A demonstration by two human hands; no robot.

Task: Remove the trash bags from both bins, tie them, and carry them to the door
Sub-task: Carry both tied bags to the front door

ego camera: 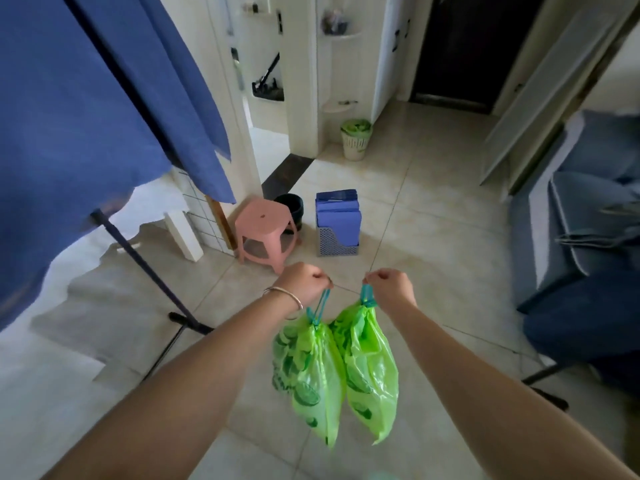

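Left hand [304, 284] clenched on the teal drawstring of one green trash bag [311, 379]; right hand [391, 287] clenched likewise on the second bag [372, 372]. Both bags hung touching above the tiled floor [433, 244], mouths cinched. Ahead: pink stool [265, 230], black bin [291, 207], blue file rack [337, 223]. Farther off, white bin [355, 138], green-lined; dark door [460, 46] beyond.

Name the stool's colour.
Pink; the stool shows in the head view.
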